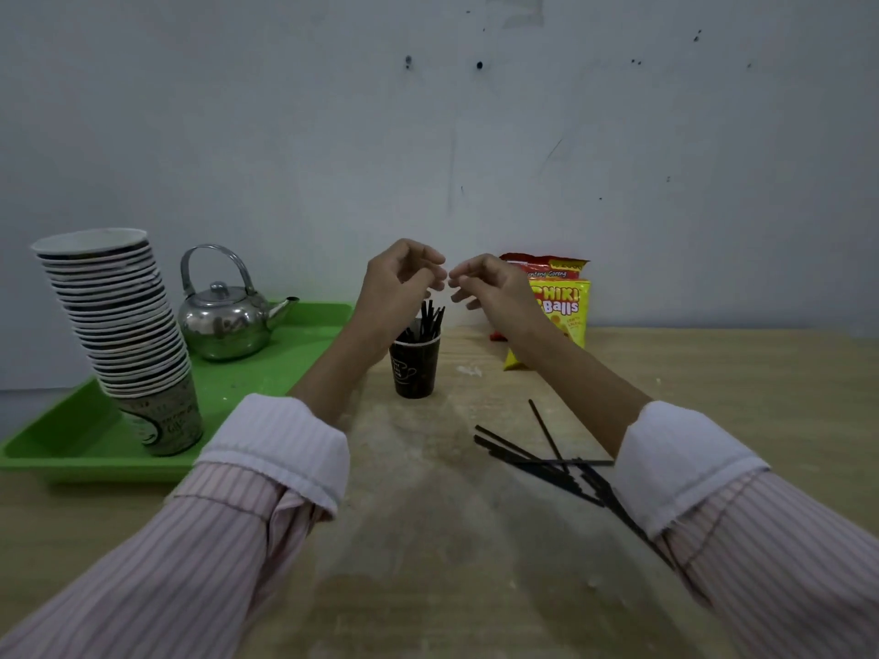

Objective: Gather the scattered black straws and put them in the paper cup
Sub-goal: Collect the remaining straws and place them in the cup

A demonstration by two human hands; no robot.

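A dark paper cup (414, 371) stands on the wooden table, with several black straws (429, 320) sticking up out of it. Both hands hover just above those straws. My left hand (402, 278) and my right hand (485, 283) face each other with loosely curled fingers, fingertips nearly touching, and nothing visible in either. More black straws (528, 456) lie scattered on the table to the right of the cup, partly hidden under my right sleeve.
A green tray (266, 373) at the left carries a tall leaning stack of paper cups (126, 335) and a metal kettle (226, 318). Yellow and red snack bags (561, 302) stand against the wall behind the right hand.
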